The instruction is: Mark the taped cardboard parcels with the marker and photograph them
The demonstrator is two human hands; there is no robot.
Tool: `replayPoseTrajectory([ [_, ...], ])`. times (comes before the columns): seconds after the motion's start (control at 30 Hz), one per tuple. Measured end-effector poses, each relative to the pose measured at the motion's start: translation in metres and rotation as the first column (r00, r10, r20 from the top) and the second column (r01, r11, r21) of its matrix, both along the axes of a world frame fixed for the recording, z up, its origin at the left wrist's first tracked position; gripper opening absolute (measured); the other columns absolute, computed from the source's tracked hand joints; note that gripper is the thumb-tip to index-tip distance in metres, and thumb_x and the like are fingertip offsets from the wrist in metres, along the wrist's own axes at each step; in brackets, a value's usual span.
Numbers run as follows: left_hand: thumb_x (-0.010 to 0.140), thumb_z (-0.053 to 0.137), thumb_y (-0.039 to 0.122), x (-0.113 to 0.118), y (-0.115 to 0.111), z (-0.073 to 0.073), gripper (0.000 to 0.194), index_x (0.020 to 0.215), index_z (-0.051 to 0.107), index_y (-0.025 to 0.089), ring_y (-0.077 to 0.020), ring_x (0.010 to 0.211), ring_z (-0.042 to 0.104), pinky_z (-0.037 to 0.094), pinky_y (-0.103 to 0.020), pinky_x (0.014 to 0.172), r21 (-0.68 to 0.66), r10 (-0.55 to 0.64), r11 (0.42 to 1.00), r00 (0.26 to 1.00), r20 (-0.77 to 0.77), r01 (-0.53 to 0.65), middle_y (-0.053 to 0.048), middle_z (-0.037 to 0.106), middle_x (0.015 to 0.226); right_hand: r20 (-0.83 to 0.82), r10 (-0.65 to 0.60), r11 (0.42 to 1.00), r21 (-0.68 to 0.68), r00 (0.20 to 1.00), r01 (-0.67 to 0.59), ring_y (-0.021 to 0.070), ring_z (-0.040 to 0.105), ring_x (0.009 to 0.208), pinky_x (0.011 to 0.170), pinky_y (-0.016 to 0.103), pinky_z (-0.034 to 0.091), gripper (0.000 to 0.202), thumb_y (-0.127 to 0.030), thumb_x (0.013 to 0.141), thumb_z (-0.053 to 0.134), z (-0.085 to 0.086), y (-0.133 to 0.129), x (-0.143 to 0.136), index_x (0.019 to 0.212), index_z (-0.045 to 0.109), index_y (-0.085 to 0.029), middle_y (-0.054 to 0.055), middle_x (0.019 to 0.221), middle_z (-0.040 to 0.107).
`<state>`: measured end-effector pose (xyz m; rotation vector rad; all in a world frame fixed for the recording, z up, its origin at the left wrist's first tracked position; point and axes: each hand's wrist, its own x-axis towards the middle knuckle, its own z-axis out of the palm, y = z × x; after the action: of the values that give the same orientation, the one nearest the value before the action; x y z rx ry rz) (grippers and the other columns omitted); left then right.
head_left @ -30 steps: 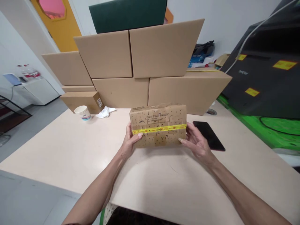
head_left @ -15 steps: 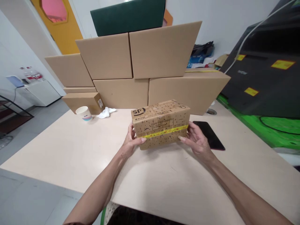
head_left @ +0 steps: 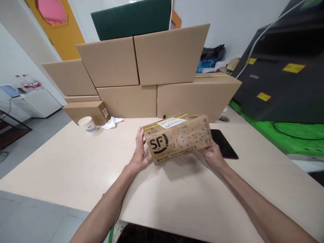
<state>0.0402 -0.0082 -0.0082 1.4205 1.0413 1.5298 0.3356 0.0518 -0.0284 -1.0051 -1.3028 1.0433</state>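
Between my two hands is a brown cardboard box with a large black "SF" mark on the side facing me. It is tilted, its right end higher than its left. A white label and yellow tape show on its upper face. My left hand presses against the box's left end, with the fingers up along it. Under the lower right corner, my right hand supports the box, its fingers partly hidden behind and below it.
Large cardboard boxes are stacked along the back of the table, a dark green box on top. A paper cup, crumpled tissue and smaller box stand at left. A black tablet lies at right, near a large dark machine.
The box has been turned over between my hands: the SF side now faces me, and a labelled face is on top. A small black object now shows behind it. The view has shifted slightly.
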Motion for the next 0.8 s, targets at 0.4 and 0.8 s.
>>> replayPoseTrajectory([
  [0.4,0.085,0.075,0.041,-0.002,-0.003,0.014,0.053,0.137,0.064,0.036,-0.0345,0.163,0.014,0.033,-0.048,0.128,-0.096,-0.104,0.987,0.965,0.240,0.130,0.006,0.011,0.178,-0.044,0.030,0.999,0.037,0.999,-0.029,0.0347,0.061,0.136,0.101,0.054,0.060,0.069,-0.061,0.077,0.077,0.000,-0.002,-0.001,0.141,0.060,-0.041,0.003,0.141,0.069],
  [0.8,0.076,0.086,0.041,0.005,-0.003,0.025,0.093,0.156,0.041,0.029,-0.0346,0.138,0.060,0.052,-0.047,0.114,-0.257,-0.002,0.956,0.877,0.481,0.143,-0.011,0.056,0.156,-0.096,0.206,0.955,0.235,0.974,-0.179,0.0292,0.039,0.155,0.128,0.062,0.026,0.024,-0.038,0.092,0.072,0.026,-0.023,-0.002,0.114,0.079,-0.045,-0.007,0.156,0.057],
])
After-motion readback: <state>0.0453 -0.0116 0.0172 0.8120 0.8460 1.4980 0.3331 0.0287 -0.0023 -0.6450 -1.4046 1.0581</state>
